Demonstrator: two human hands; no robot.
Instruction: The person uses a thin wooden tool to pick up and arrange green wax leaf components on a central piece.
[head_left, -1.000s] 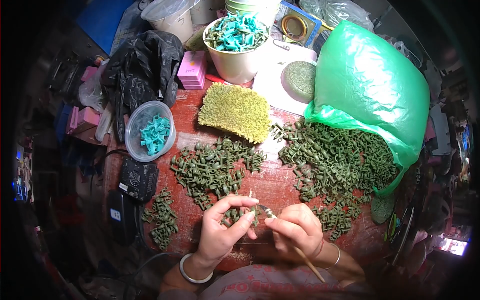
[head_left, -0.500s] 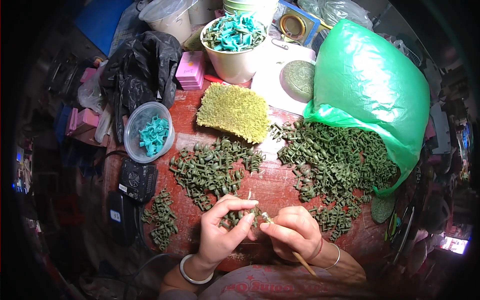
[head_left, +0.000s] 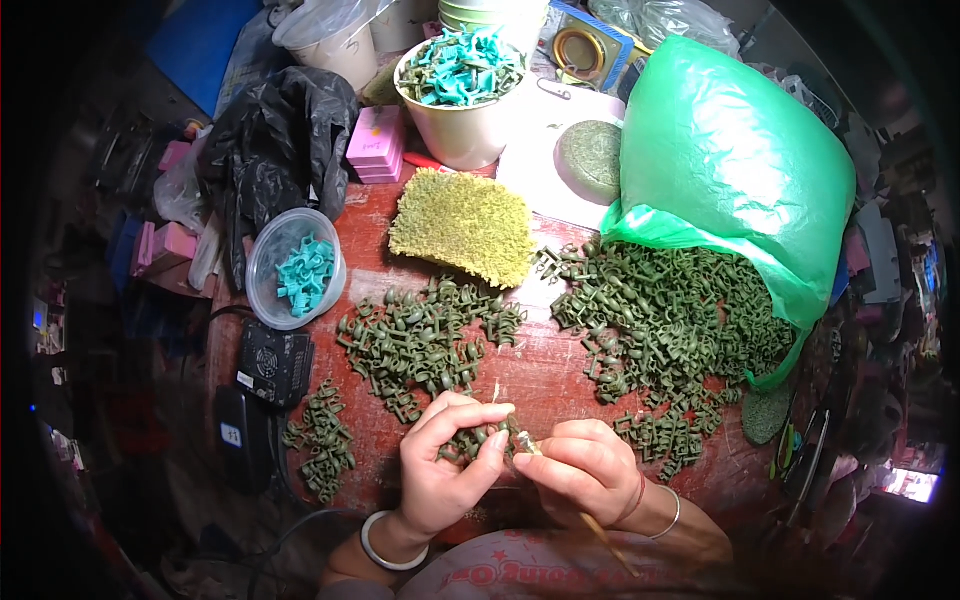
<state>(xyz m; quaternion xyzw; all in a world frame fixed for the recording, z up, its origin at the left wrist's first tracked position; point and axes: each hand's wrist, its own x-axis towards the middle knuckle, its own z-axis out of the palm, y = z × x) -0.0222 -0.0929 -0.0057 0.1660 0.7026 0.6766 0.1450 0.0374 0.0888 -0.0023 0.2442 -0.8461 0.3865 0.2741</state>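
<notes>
My left hand (head_left: 445, 460) is closed, thumb and forefinger pinching a small dark green ring-like piece (head_left: 513, 428); more such pieces lie within or under the curled fingers. In my right hand (head_left: 590, 462) is a thin wooden-handled tool (head_left: 603, 543), its shiny metal end meeting the piece at the left fingertips. The tool's exact kind cannot be made out. Ahead of my left hand spreads a heap of green ring-like pieces (head_left: 415, 335). A larger heap (head_left: 670, 320) lies beyond my right hand, and a small one (head_left: 320, 445) sits at the left.
A green plastic bag (head_left: 740, 170) bulges over the right heap. Behind are a yellow rough-textured block (head_left: 462, 225), a white tub (head_left: 460, 130) of teal and green pieces, and pink boxes (head_left: 376, 140). A clear bowl (head_left: 262, 270) with teal pieces and a black device (head_left: 273, 362) stand left.
The tool's metal end has shifted slightly left and down against the green piece, and my right hand has turned a little. The whole view has moved slightly.
</notes>
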